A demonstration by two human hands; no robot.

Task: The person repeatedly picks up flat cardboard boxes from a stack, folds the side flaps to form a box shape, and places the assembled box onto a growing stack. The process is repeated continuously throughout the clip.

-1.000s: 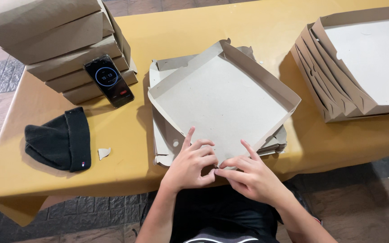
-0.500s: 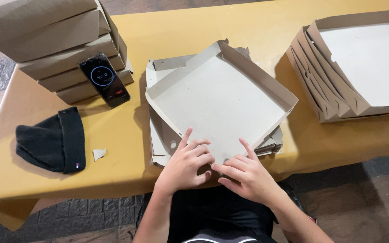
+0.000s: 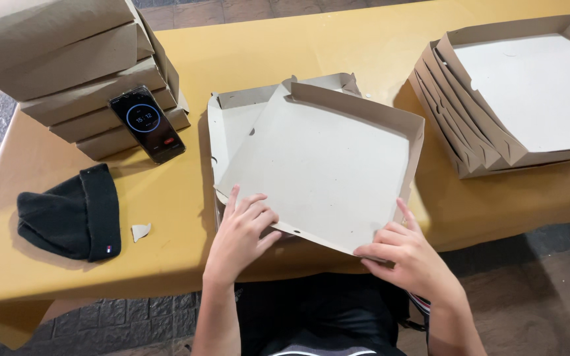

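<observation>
1. Yellow-covered table (image 3: 166,198) over a tiled floor, seen from above.
2. Left hand (image 3: 240,232) lies flat, fingers spread and released, pressing the near left corner of the cardboard tray (image 3: 324,165), seemingly to steady it.
3. Right hand (image 3: 407,254) pinches the tray's near right corner, fingers curled on the unfolded edge.
4. Tray sits at the table's near middle, on flat blanks (image 3: 232,125), far and right walls already upright.
5. Nested finished trays (image 3: 516,92) stand to the right, well apart.
6. Closed boxes (image 3: 61,59) stacked far left; a phone (image 3: 146,123) leans on them, screen facing the person.
7. Black beanie (image 3: 70,214) and a cardboard scrap (image 3: 140,231) lie left.
</observation>
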